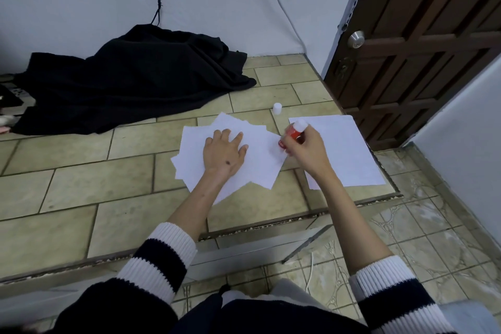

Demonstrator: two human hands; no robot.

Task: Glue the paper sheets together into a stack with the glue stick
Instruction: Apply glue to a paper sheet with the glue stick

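Note:
A fanned pile of white paper sheets [260, 160] lies on the tiled floor in front of me. My left hand [223, 153] presses flat on the pile, fingers spread. My right hand [306, 148] grips a red glue stick [291, 134] with a white end, tilted, its lower end touching the right edge of the pile. A separate stack of white paper [349, 152] lies to the right, partly under my right hand. The white glue cap [277, 108] stands on the floor just beyond the sheets.
A black cloth [130, 76] is heaped on the floor at the back left against the wall. A brown wooden door [423, 49] stands at the right. A raised floor edge [257, 225] runs between me and the papers.

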